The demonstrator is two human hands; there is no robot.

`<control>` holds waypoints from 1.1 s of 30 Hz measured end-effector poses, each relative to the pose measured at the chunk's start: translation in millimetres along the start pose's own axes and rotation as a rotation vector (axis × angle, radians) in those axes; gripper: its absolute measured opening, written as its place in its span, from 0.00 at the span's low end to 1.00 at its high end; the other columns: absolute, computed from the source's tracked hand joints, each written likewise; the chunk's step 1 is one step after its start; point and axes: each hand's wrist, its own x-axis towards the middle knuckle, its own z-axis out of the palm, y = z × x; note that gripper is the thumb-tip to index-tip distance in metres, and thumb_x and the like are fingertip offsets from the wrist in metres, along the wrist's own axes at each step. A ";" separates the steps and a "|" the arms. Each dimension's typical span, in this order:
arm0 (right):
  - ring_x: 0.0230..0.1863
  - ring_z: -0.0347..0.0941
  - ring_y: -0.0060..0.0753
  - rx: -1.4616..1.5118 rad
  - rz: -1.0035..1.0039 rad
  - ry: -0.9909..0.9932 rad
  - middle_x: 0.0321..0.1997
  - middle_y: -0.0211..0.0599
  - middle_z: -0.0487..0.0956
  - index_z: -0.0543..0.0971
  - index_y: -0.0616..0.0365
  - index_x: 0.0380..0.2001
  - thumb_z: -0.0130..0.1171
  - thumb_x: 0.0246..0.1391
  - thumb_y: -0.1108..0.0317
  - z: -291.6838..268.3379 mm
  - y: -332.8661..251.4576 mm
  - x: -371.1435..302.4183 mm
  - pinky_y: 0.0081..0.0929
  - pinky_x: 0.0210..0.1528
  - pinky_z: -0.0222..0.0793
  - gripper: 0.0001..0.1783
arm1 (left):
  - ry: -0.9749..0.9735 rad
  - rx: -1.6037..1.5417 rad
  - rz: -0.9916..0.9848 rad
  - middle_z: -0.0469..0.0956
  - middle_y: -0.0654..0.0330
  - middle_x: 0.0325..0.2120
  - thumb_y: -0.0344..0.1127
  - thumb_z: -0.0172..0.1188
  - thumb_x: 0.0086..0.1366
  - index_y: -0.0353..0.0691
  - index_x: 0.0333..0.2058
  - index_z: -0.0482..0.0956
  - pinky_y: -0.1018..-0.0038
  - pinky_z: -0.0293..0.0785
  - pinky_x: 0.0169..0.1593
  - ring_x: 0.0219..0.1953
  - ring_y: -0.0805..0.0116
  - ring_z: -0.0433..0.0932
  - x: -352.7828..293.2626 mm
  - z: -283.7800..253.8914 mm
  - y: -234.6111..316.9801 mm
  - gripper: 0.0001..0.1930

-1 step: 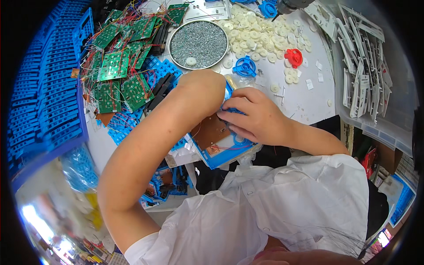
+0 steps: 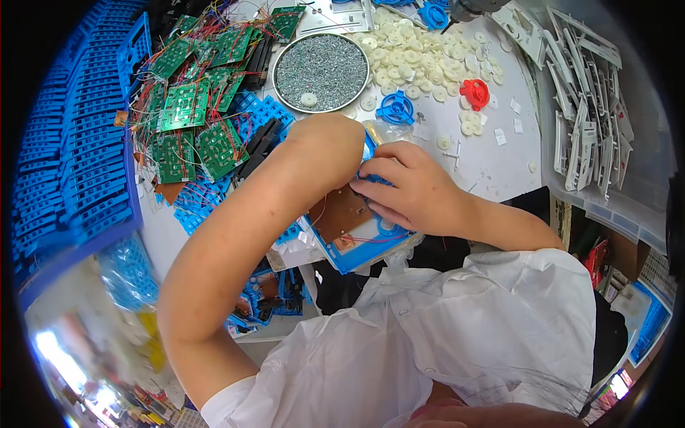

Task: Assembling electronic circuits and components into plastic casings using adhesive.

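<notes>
In front of me lies a blue plastic housing (image 2: 357, 256), tilted, with a brown circuit board (image 2: 340, 216) and thin red wires inside it. My left hand (image 2: 328, 139) is bent over its far left part, wrist up; its fingers are hidden behind the wrist. From the right, my right hand (image 2: 417, 187) reaches onto the housing. Its fingers are curled together over the board's right edge, and what they pinch is hidden by my left hand. A blue ring-shaped part (image 2: 387, 227) shows beneath the right fingers.
A round tray of small screws (image 2: 321, 68) stands beyond my hands, beside a heap of cream plastic discs (image 2: 414, 53). Green circuit boards (image 2: 184, 105) with wires pile up at left. A clear bin (image 2: 642, 217) holds white plastic parts at right. A tool tip (image 2: 457, 14) hangs overhead.
</notes>
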 end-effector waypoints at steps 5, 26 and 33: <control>0.54 0.69 0.43 -0.111 0.061 -0.057 0.48 0.34 0.74 0.82 0.54 0.46 0.67 0.42 0.69 3.0 -6.6 4.1 0.39 0.52 0.71 0.23 | -0.013 -0.039 0.077 0.85 0.47 0.29 0.33 0.69 0.52 0.37 0.27 0.87 0.57 0.82 0.40 0.36 0.49 0.86 -1.2 -4.0 2.0 0.06; 0.55 0.69 0.47 -0.174 0.109 -0.171 0.49 0.39 0.75 0.80 0.57 0.50 0.67 0.42 0.70 -2.2 -16.3 9.7 0.39 0.53 0.73 0.27 | 0.449 -0.215 -0.124 0.81 0.48 0.27 0.33 0.63 0.61 0.35 0.36 0.81 0.55 0.79 0.37 0.33 0.45 0.83 -37.3 60.1 -3.1 0.08; 0.57 0.67 0.43 -0.347 0.051 -0.267 0.51 0.38 0.74 0.78 0.63 0.52 0.61 0.46 0.66 -7.5 -29.1 8.2 0.38 0.53 0.68 0.27 | 0.809 -0.331 -0.304 0.77 0.55 0.24 0.30 0.66 0.62 0.38 0.46 0.83 0.60 0.75 0.35 0.28 0.50 0.77 -94.3 108.3 55.3 0.13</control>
